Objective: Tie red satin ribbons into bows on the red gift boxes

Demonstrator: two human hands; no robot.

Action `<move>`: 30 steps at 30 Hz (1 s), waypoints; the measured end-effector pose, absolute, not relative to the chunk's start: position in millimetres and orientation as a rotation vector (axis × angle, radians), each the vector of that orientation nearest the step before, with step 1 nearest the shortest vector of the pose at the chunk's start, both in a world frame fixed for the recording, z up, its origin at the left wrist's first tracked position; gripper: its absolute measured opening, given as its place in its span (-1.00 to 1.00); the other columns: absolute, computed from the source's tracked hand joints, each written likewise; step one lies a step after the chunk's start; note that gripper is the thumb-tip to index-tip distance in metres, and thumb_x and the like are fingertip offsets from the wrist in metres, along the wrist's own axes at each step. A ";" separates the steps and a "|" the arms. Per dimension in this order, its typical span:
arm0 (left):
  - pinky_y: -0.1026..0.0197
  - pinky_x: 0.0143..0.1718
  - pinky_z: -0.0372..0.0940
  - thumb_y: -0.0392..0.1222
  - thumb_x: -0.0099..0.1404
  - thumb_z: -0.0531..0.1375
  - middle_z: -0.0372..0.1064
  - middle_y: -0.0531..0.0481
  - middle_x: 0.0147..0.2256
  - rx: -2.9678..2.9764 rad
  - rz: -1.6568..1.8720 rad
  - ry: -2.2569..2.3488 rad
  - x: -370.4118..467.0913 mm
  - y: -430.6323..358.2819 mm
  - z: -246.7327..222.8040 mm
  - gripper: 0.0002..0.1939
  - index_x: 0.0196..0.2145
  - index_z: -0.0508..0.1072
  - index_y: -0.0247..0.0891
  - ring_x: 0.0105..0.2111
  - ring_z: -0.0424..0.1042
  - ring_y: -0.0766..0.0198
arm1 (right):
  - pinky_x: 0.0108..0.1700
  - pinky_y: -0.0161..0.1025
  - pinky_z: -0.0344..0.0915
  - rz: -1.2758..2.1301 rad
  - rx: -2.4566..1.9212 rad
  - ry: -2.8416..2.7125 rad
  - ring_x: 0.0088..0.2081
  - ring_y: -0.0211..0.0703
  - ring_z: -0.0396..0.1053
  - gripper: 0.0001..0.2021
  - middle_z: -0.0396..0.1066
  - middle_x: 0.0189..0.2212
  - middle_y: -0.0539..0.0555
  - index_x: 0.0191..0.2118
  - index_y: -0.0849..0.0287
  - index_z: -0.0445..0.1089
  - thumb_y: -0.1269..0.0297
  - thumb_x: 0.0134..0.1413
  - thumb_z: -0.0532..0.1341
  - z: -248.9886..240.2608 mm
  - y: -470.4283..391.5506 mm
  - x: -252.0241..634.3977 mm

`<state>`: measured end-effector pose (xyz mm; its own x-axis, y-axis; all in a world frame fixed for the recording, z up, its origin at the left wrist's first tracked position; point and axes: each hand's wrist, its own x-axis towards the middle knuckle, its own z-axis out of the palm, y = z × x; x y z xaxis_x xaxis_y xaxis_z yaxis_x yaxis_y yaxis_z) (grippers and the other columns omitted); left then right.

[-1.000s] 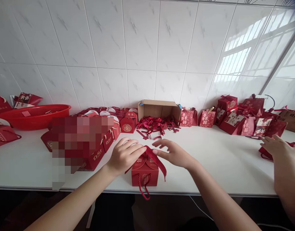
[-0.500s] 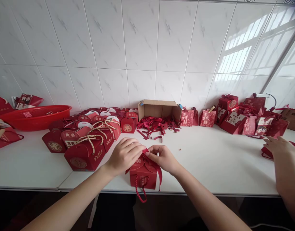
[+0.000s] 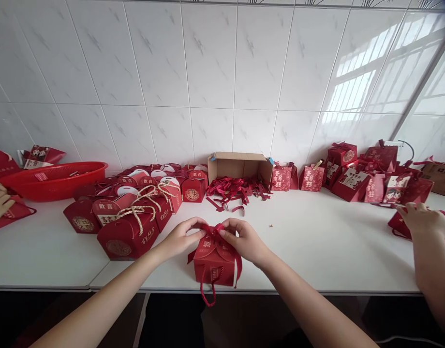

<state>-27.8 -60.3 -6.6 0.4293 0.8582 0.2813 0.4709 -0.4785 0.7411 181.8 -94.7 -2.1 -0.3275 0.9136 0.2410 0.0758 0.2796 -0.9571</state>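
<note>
A red gift box with gold print stands upright near the table's front edge, its twisted cord handle hanging over that edge. On its top a dark red ribbon forms a bow, with loose tails down the box's sides. My left hand pinches the bow's left loop between thumb and fingers. Opposite it, my right hand is closed on the right loop. The knot shows between the two hands; the fingertips partly cover the loops.
Red gift boxes, several with gold cords, stand at left beside a red plastic basket. Behind, a cardboard box spills cut ribbons. More gift boxes are piled at right. Other people's hands work at both sides.
My left hand has moved left and turned from covering the knot to pinching a loop. The bow's two loops now show between my hands.
</note>
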 end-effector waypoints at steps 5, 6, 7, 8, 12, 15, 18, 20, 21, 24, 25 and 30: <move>0.18 -0.25 0.35 -0.23 0.18 0.11 0.33 0.04 -0.33 2.108 1.034 1.209 -41.0 -65.4 -5.3 -0.77 -0.17 0.34 -0.17 -0.33 0.41 0.26 | -0.24 -0.27 0.24 1.283 -0.850 -1.605 -0.36 -0.21 0.37 -0.83 0.42 -0.49 0.02 -0.37 0.17 0.25 0.17 0.08 0.14 -2.4 -93.8 181.1; 0.21 -0.28 0.34 -0.23 0.17 0.12 0.33 0.04 -0.33 2.132 1.049 1.205 -43.1 -68.9 -1.1 -0.79 -0.19 0.34 -0.16 -0.34 0.41 0.27 | -0.28 -0.28 0.24 1.271 -0.893 -1.594 -0.39 -0.22 0.36 -0.85 0.42 -0.50 0.02 -0.36 0.17 0.25 0.19 0.08 0.13 -2.3 -93.4 180.2; 0.23 -0.28 0.33 -0.24 0.17 0.12 0.33 0.04 -0.33 2.182 1.055 1.191 -44.5 -73.1 4.7 -0.82 -0.22 0.36 -0.16 -0.33 0.40 0.27 | -0.34 -0.30 0.22 1.236 -0.953 -1.586 -0.44 -0.23 0.35 -0.87 0.43 -0.51 0.01 -0.36 0.17 0.26 0.22 0.07 0.13 -2.2 -92.9 178.9; 0.23 -0.26 0.32 -0.24 0.17 0.13 0.34 0.03 -0.32 2.255 1.053 1.165 -45.0 -77.6 11.9 -0.86 -0.26 0.38 -0.16 -0.30 0.40 0.26 | -0.39 -0.31 0.20 1.195 -1.012 -1.579 -0.48 -0.24 0.33 -0.89 0.43 -0.52 0.01 -0.37 0.17 0.27 0.24 0.05 0.12 -2.1 -92.3 177.2; 0.21 -0.20 0.29 -0.24 0.24 0.09 0.33 0.00 -0.30 2.589 1.018 1.031 -35.7 -92.7 46.4 -0.86 -0.32 0.46 -0.14 -0.25 0.35 0.23 | -0.45 -0.31 0.16 1.069 -1.126 -1.585 -0.55 -0.25 0.29 -0.93 0.40 -0.58 0.01 -0.40 0.19 0.33 0.37 -0.06 0.12 -1.4 -90.1 168.6; 0.16 -0.15 0.26 -0.22 0.25 0.09 0.33 -0.02 -0.28 2.720 1.030 0.987 -17.3 -93.1 67.2 -0.85 -0.35 0.47 -0.16 -0.22 0.33 0.20 | -0.41 -0.30 0.15 1.012 -1.100 -1.641 -0.53 -0.26 0.26 -0.91 0.36 -0.60 -0.02 -0.44 0.18 0.36 0.41 -0.10 0.11 -1.2 -90.7 164.9; 0.08 -0.05 0.18 -0.22 0.21 0.11 0.38 -0.01 -0.27 2.829 0.967 0.912 5.4 -82.3 78.1 -0.86 -0.43 0.47 -0.17 -0.18 0.32 0.17 | -0.47 -0.33 0.04 0.990 -1.061 -1.710 -0.56 -0.32 0.13 -0.88 0.23 -0.64 -0.07 -0.58 0.18 0.27 0.42 -0.10 0.08 -2.1 -92.9 166.0; 0.00 0.01 0.10 -0.22 0.18 0.13 0.40 0.02 -0.25 2.852 0.874 0.906 19.2 -71.3 79.9 -0.88 -0.44 0.47 -0.15 -0.14 0.31 0.14 | -0.50 -0.34 -0.01 1.013 -1.050 -1.742 -0.57 -0.34 0.05 -0.85 0.16 -0.66 -0.08 -0.61 0.19 0.21 0.40 -0.09 0.08 -2.5 -94.5 168.3; -0.04 0.03 0.05 -0.22 0.16 0.14 0.41 0.03 -0.25 2.846 0.834 0.937 24.7 -65.6 79.2 -0.89 -0.45 0.47 -0.14 -0.13 0.30 0.12 | -0.50 -0.34 -0.02 1.033 -1.045 -1.752 -0.57 -0.34 0.04 -0.85 0.15 -0.65 -0.08 -0.61 0.19 0.20 0.38 -0.08 0.10 -2.5 -95.2 169.4; -0.13 0.04 -0.01 -0.24 0.09 0.16 0.41 0.00 -0.25 2.809 0.805 1.084 32.8 -51.9 71.4 -0.90 -0.41 0.48 -0.15 -0.10 0.27 0.05 | -0.49 -0.34 0.03 1.088 -1.015 -1.756 -0.56 -0.34 0.06 -0.77 0.17 -0.64 -0.07 -0.58 0.20 0.23 0.24 0.01 0.11 -1.4 -96.3 171.2; -0.11 0.03 0.02 -0.26 0.06 0.16 0.40 0.00 -0.24 2.758 0.837 1.088 32.3 -49.8 67.2 -0.84 -0.35 0.47 -0.14 -0.10 0.26 0.05 | -0.48 -0.34 0.04 1.099 -1.002 -1.748 -0.56 -0.33 0.07 -0.73 0.18 -0.64 -0.06 -0.58 0.20 0.23 0.19 0.06 0.08 -1.0 -96.3 171.1; 0.20 -0.24 0.20 -0.21 0.12 0.10 0.29 0.03 -0.33 2.298 1.175 1.038 13.3 -62.4 40.9 -0.87 -0.32 0.33 -0.22 -0.30 0.27 0.24 | -0.36 -0.31 0.19 1.122 -0.922 -1.679 -0.48 -0.27 0.27 -0.81 0.32 -0.55 -0.01 -0.44 0.19 0.22 0.21 0.11 0.05 -3.4 -94.8 169.5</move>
<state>13.3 -62.4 40.9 0.3852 0.7455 0.5439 0.4480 -0.6663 0.5961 169.5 -94.8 -3.4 -0.3278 0.9067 0.2656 0.1014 0.3132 -0.9443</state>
